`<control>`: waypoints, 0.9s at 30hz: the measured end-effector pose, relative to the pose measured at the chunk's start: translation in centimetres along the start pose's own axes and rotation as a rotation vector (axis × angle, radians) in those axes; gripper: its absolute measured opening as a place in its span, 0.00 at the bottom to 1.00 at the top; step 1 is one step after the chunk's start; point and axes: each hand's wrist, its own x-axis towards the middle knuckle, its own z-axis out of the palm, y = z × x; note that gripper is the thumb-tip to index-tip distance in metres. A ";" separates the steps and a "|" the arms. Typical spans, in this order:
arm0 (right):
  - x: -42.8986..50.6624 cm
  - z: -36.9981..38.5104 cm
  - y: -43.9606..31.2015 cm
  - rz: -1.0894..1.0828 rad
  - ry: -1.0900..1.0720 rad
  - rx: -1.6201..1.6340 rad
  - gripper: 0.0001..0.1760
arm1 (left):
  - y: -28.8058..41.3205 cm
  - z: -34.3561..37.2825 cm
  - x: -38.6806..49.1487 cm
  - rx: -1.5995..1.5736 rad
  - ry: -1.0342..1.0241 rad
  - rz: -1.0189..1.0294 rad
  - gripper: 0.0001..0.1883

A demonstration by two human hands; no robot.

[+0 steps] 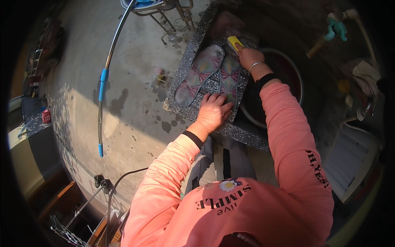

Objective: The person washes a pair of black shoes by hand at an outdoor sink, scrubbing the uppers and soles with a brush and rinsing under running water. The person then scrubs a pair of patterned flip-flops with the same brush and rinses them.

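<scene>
Two patterned shoe insoles lie on a speckled terrazzo slab (177, 83). The left insole (197, 75) lies slanted with nothing on it. On the lower end of the right insole (230, 74) rests my left hand (215, 109), its fingers spread and pressing down. My right hand (250, 58) grips a yellow scrubbing brush (235, 43), just beyond the far end of the right insole; the bristles face the slab and are partly hidden. A dull reddish cloth or similar soft thing (226, 24) lies at the slab's far end.
A large round basin (301, 83) stands right of the slab, in shadow. A metal pole with blue grips (103, 83) crosses the left side. At the top, a basin sits on a metal stand (154, 14). Teal gloves (338, 29) hang at the upper right.
</scene>
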 end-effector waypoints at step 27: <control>-4.8 1.7 0.7 -0.118 0.156 0.018 0.23 | -2.7 -1.9 -2.5 -0.169 0.147 0.149 0.14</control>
